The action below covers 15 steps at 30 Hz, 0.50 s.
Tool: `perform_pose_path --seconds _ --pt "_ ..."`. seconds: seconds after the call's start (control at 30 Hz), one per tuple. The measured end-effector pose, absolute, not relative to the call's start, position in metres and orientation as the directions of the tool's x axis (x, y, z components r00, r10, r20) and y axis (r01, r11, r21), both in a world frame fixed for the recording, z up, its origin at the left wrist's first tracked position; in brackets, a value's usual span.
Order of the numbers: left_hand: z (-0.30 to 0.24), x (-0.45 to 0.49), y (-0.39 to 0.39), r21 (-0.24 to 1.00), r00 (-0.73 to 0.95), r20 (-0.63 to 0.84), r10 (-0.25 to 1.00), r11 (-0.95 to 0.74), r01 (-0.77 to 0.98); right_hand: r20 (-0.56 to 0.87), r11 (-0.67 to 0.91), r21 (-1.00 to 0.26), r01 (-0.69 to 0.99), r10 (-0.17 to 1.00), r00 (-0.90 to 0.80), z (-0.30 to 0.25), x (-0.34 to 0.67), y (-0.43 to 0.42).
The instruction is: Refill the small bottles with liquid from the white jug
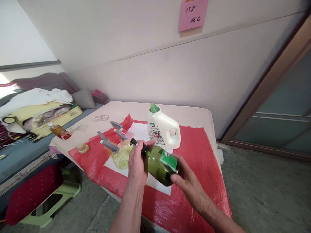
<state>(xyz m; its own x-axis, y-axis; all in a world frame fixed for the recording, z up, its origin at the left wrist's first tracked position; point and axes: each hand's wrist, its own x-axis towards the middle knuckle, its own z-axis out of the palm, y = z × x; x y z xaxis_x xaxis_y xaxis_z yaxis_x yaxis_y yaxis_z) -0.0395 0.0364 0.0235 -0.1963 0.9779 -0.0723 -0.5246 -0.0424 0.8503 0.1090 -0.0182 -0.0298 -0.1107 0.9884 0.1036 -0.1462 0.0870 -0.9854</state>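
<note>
A green see-through pump bottle [155, 165] with a black pump top and a green label lies tilted in the air between my hands. My left hand [138, 161] is closed round its neck by the black collar. Wrapped round the bottle's base is my right hand [186, 176]. Behind it a white detergent jug [164, 127] stands upright, its green spout uncapped. Left of the bottle are several clear spray bottles [120, 160] with grey trigger heads, partly hidden by my left hand.
Red plastic sheeting [194, 197] and a white sheet [160, 187] cover the table. A round cap [83, 148] lies at left, with an amber bottle [60, 132] beyond. A green stool [54, 200] with a red cover stands on the floor. The wall [136, 77] rises behind.
</note>
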Motion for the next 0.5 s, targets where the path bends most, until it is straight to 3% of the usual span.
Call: perform_pose_path --seconds 0.1,0.17,0.23,0.33,0.4,0.5 --pt "0.023 -0.038 0.033 0.867 -0.146 -0.039 0.989 -0.040 -0.497 -0.154 -0.312 -0.808 -0.500 0.931 -0.331 -0.025 0.103 -0.018" --pt "0.023 -0.036 0.032 0.886 -0.125 -0.033 0.992 -0.029 -0.463 -0.243 -0.510 -0.644 -0.570 0.843 -0.479 -0.026 0.100 -0.018" --pt "0.022 -0.035 0.031 0.899 -0.128 -0.036 0.991 -0.024 -0.438 -0.273 -0.592 -0.574 -0.566 0.790 -0.549 -0.027 0.098 -0.018" --pt "0.021 -0.035 0.034 0.896 -0.180 -0.046 0.983 -0.040 -0.443 -0.349 -0.579 -0.617 -0.534 0.809 -0.474 -0.030 0.099 -0.017" --pt "0.021 -0.036 0.036 0.885 -0.236 -0.068 0.969 -0.050 -0.462 -0.333 -0.453 -0.742 -0.493 0.889 -0.316 -0.032 0.101 -0.017" --pt "0.021 -0.037 0.039 0.878 -0.311 -0.099 0.945 -0.064 -0.474 -0.035 -0.054 -0.961 -0.273 0.997 -0.073 -0.037 0.103 -0.019"
